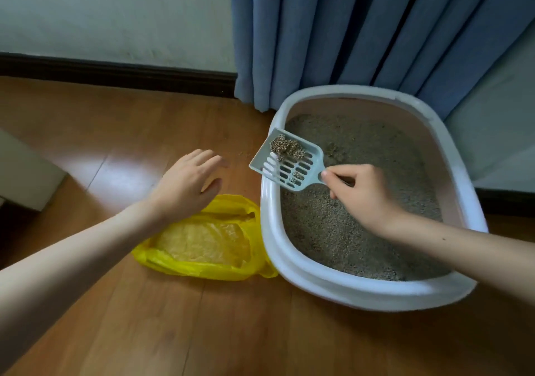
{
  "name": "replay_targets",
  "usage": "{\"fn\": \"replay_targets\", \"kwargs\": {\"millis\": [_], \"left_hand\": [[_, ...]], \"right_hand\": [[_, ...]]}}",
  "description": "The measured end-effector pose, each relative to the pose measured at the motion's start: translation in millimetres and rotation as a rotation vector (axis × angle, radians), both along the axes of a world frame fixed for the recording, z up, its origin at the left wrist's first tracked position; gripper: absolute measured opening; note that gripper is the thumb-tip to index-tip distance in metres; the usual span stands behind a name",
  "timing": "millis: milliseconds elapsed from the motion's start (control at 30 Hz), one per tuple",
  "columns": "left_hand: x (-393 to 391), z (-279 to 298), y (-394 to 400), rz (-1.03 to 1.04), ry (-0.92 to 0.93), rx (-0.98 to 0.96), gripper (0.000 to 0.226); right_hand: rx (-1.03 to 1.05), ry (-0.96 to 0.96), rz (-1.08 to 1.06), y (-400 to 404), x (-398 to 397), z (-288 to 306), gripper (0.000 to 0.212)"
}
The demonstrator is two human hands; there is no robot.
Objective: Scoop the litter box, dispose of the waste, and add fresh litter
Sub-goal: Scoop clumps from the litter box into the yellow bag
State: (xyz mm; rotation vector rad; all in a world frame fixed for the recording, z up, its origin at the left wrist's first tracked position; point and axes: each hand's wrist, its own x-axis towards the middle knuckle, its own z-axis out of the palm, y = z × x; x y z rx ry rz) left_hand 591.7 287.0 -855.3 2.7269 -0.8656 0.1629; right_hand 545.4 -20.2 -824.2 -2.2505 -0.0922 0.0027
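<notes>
A white litter box (270,231) with grey-brown litter (333,231) stands on the wooden floor at the right. My right hand (362,193) grips the handle of a pale slotted scoop (289,167), held over the box's left rim. A clump of soiled litter (286,148) lies on the scoop's front. An open yellow plastic bag (208,242) lies on the floor against the box's left side. My left hand (188,184) hovers above the bag's far edge with relaxed fingers, holding nothing.
A blue curtain (362,28) hangs right behind the box. A dark baseboard (115,71) runs along the wall. A pale box-like object (23,173) sits at the left edge. A few litter grains (240,153) lie on the floor.
</notes>
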Motion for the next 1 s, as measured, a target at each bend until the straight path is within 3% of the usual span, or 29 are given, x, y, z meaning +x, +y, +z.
{"fn": "replay_targets", "kwargs": {"millis": [133, 267, 533, 1000], "left_hand": [[2.0, -11.3, 47.3, 0.305, 0.264, 0.203, 0.071], [-5.7, -25.3, 71.4, 0.343, 0.486, 0.316, 0.075], [-15.9, -51.7, 80.6, 0.283, 0.502, 0.442, 0.062], [-13.5, -61.7, 94.9, 0.286, 0.516, 0.337, 0.056]], "right_hand": [[-0.084, 0.059, 0.165, 36.0, 8.6, 5.1, 0.033], [-0.273, 0.100, 0.313, 66.2, 18.3, 0.5, 0.034], [-0.660, -0.067, 0.515, 99.2, 21.4, -0.3, 0.023], [-1.057, -0.223, 0.718, 127.6, 23.8, -7.5, 0.016]]}}
